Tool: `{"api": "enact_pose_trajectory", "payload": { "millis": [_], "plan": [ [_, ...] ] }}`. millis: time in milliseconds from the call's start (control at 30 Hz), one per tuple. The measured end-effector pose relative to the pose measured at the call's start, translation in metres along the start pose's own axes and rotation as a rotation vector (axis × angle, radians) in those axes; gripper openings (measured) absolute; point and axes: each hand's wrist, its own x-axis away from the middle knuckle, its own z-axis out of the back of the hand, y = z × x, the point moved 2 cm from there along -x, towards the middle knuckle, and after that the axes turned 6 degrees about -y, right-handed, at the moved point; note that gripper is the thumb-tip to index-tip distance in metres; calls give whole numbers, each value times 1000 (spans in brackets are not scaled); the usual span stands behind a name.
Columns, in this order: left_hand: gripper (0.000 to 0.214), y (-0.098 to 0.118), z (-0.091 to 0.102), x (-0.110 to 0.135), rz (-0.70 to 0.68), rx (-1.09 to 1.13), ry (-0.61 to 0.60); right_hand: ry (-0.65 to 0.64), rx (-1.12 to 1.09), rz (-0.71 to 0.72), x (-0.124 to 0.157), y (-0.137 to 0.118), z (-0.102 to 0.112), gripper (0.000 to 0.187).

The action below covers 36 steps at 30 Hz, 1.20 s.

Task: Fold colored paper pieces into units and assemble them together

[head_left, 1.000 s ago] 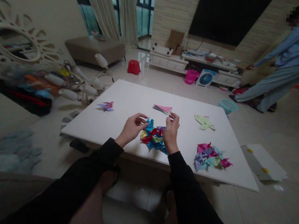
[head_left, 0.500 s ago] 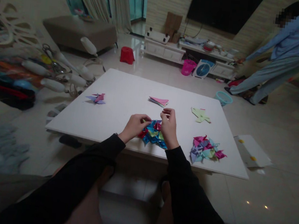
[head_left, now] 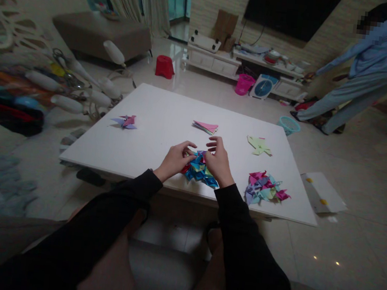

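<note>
A heap of shiny folded paper cranes [head_left: 199,172], mostly blue with red, green and purple bits, lies near the front edge of the white table [head_left: 162,113]. At its left back side my left hand [head_left: 174,160] is bent inward, thumb and fingers closed around a small paper piece that blends into the heap. My right hand [head_left: 220,162] hovers over the heap's right side, its upper fingers apart and its thumb pointing down at the paper. Whether that thumb touches a crane is hard to make out.
Around the heap lie a stack of pink-topped folded paper [head_left: 205,127], a pale green folded piece [head_left: 259,145], a matte crane pile [head_left: 266,189] and a purple-pink crane [head_left: 126,122]. A person in blue [head_left: 381,59] bends by the TV cabinet [head_left: 211,63]; a red stool [head_left: 164,67] stands behind.
The fingers of my right hand have spread and its thumb has come down toward the heap. My left hand has shifted only slightly. The view has tilted a little.
</note>
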Motion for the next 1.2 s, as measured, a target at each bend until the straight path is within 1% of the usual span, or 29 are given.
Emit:
{"api": "enact_pose_trajectory", "payload": {
  "millis": [67,133,233,333,400,533,733,900,933,1067,1100,1200],
  "plan": [
    [33,2,-1,-1,9,27,3,-15,16,-8,1,1,3,47],
    [32,5,-1,-2,4,31,5,-62,45,-19,1,3,4,45],
    [26,8,-1,-3,-26,-12,13,-139,93,-29,1,7,3,46],
    [19,11,-2,-3,-38,-69,-10,-167,139,-25,1,10,0,45],
    [18,12,-4,-2,-39,-95,-25,-166,179,-20,1,10,-1,42],
    [17,10,-5,-2,-52,-134,-17,-156,222,-11,2,9,-2,37],
    [8,6,-4,-3,-93,-169,35,-147,224,15,2,7,-2,37],
    [6,6,-4,-4,-131,-151,38,-145,226,21,1,7,-2,36],
    [8,5,-4,-4,-127,-142,38,-145,221,24,1,7,-2,35],
    [29,0,-3,-5,-95,-124,57,-131,189,27,0,7,-1,34],
    [29,-1,-3,-5,-94,-130,61,-128,181,22,0,7,-1,34],
    [15,-3,-3,-5,-100,-172,61,-126,166,9,0,8,0,34]
  ]
}}
